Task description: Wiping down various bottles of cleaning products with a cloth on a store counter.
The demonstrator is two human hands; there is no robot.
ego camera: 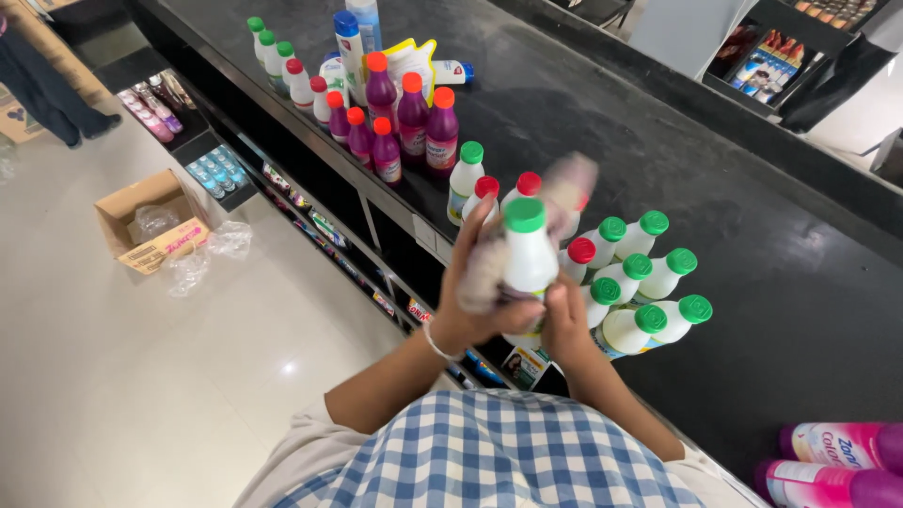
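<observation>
1. The left hand (484, 282) is wrapped around a white bottle with a green cap (527, 259), fingers closed on its left side. The upper fingers are blurred, so how they lie cannot be told exactly.
2. The right hand (564, 315) grips the same bottle low down, near its base, on the right side. Both hands touch it, so neither is nearer than the other.
3. The bottle stands close to upright, its long axis running from the base between the hands up to the cap, which points up and slightly away from the body. It is held in the air at the near edge of the black counter (752, 310), not resting on it.
4. Just to the right of the hands, a group of white bottles with green caps (649, 301) and a few with red caps stands on the counter, packed close together.
5. Farther away and to the left stands a cluster of purple bottles with orange-red caps (404, 122), and beyond it more small white bottles.
6. At the near right edge lie pink bottles (832, 466) on their sides.
7. On the floor to the left sits an open cardboard box (150, 221) with clear plastic wrap just beside it.
</observation>
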